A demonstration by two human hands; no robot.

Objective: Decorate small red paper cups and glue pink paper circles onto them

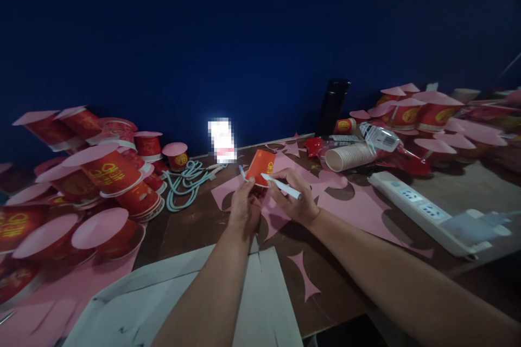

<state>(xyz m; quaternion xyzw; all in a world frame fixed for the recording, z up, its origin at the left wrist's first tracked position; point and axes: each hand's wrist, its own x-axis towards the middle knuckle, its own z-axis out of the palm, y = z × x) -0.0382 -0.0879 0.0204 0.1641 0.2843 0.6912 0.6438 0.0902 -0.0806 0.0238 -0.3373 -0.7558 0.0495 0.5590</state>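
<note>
A red paper cup [261, 165] with gold lettering is gripped, tilted, in my left hand [244, 200] above the middle of the table. My right hand [296, 198] is closed around a white marker [287, 186], whose tip meets or nearly meets the side of the cup. A small bluish-white stick-like piece [242, 172] shows by my left fingers; whether they hold it I cannot tell. Pink paper sheets [358, 209] with round cut-outs lie under and beside my hands.
Many red cups topped with pink discs [116, 171] crowd the left, with more cups [407, 111] at the back right. Also around are a pale cable [183, 200], a bright blurred-out screen [222, 138], a black bottle [334, 105], bagged cups [352, 157], a power strip [423, 211] and white cardboard [268, 293].
</note>
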